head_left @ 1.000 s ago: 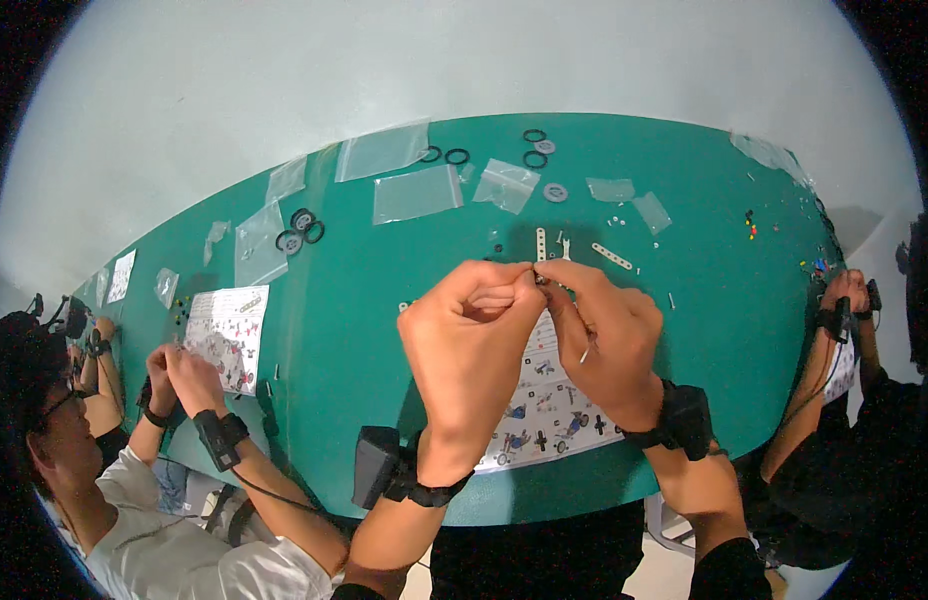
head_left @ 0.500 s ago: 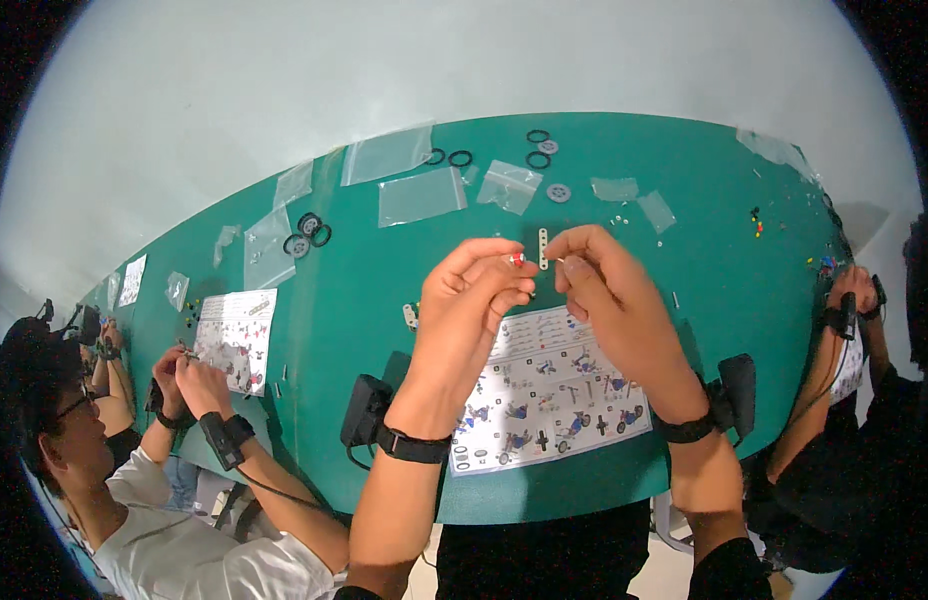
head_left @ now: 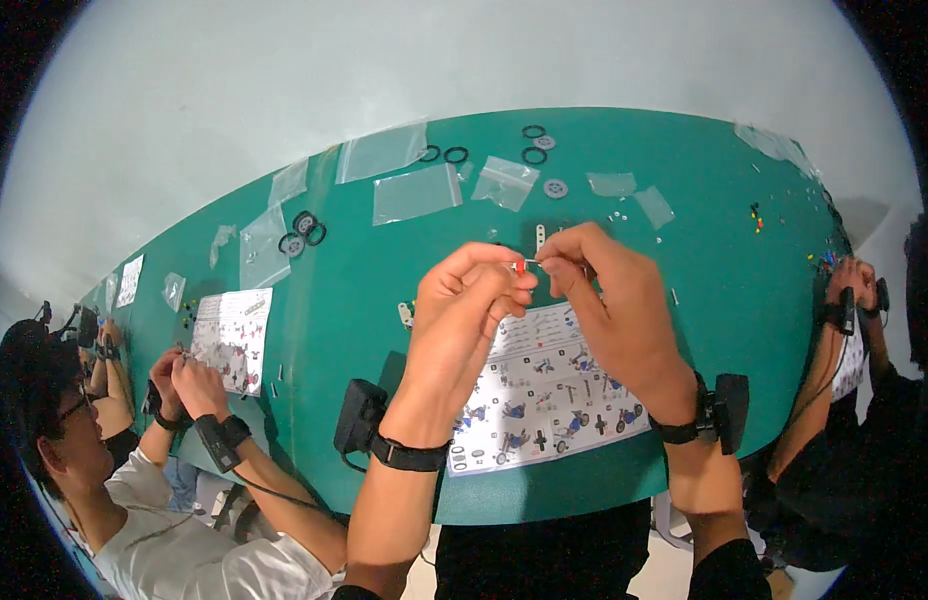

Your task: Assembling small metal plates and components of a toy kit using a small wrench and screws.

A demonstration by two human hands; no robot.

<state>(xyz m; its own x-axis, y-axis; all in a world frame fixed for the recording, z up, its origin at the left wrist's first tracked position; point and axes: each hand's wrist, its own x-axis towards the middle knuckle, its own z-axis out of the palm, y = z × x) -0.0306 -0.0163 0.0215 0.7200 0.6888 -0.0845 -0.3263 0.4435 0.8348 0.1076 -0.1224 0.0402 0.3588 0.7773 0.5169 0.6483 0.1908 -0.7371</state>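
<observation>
Red part (head_left: 520, 266), tiny, sits pinched in the left hand (head_left: 471, 300) fingers. Right hand (head_left: 612, 292) fingers, closed, pinch a thin pale pin (head_left: 536, 262) touching it, above the table's (head_left: 384, 270) near edge.

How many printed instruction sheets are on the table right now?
3: one instruction sheet under the person's hands, one by the left neighbour, one small sheet far left. Others may be hidden.
</observation>
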